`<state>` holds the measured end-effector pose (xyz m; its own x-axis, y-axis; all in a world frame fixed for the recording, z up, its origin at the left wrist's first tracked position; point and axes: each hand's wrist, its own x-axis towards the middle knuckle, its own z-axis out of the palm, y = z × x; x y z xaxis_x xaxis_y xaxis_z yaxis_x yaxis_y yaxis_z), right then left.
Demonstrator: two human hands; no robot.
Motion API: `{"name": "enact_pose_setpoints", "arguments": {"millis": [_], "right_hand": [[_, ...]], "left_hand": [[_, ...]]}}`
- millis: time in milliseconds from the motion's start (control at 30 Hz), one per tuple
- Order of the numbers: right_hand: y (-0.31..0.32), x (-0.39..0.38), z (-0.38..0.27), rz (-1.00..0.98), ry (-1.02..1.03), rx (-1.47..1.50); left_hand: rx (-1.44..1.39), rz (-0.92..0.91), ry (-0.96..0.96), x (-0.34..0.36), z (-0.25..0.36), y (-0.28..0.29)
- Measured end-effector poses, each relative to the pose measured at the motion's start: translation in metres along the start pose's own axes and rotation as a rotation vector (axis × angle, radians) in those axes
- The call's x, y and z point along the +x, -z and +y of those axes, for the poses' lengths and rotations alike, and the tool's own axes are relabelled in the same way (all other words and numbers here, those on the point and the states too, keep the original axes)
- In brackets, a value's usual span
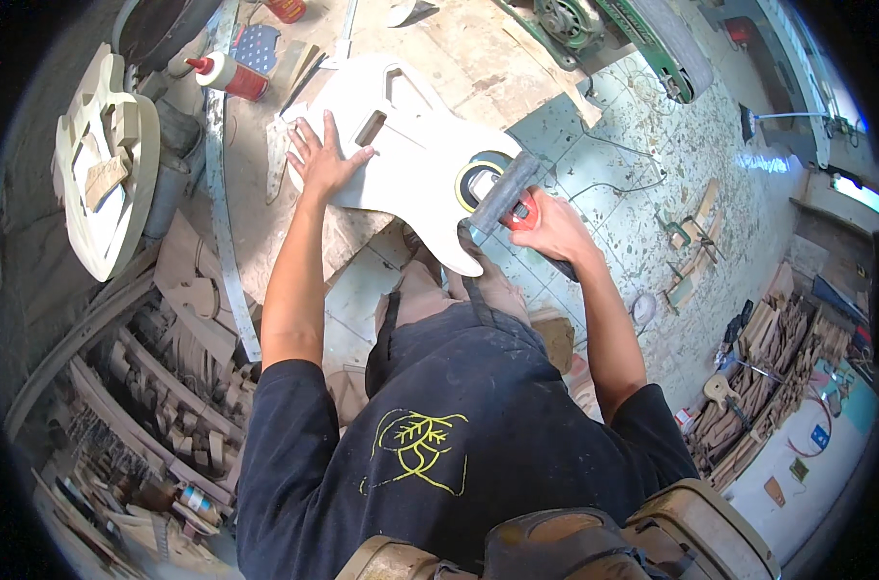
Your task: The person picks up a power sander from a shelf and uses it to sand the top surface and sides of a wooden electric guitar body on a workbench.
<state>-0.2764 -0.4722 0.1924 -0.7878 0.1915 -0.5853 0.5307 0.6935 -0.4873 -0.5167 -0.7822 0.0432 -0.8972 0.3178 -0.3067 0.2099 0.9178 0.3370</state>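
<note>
A pale wooden workbench (459,60) stretches out before you, bearing most of a white guitar body (405,159), whose tool-side end juts past the bench edge, one pointed horn hanging above your thighs. The slab looks stiff and solid, probably moderate in weight, and its smooth face may prove slick under a dusty palm. Its thin horns and the rims of its recesses seem the likeliest spots to chip or dent; the broad, thick outer edges at either side look the safer places to lift it.

At the overhanging end sits your power tool (522,215), red with a dark grey bar and a round yellow-edged disc (480,181). It looks compact but dense, best taken by its red housing, clear of the disc. Your right hand (558,230) wraps around that housing; your left hand (325,166) lies flat on the body's opposite end, fingers spread, pressing rather than grasping.

The body's underside and whatever supports it are out of sight. The bar covers part of the disc, and you cannot tell whether it spins or touches the wood. The tool masks most of your right fingertips, and any switch is too small to make out.
</note>
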Motion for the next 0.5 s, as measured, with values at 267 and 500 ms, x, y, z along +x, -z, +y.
{"name": "enact_pose_setpoints", "arguments": {"millis": [267, 500], "right_hand": [[0.002, -0.009, -0.004, -0.016, -0.031, -0.005], [0.001, 0.003, 0.000, 0.015, 0.003, 0.012]], "left_hand": [[-0.014, 0.013, -0.003, 0.001, -0.004, -0.003], [0.016, 0.012, 0.001, 0.002, 0.000, -0.001]]}}
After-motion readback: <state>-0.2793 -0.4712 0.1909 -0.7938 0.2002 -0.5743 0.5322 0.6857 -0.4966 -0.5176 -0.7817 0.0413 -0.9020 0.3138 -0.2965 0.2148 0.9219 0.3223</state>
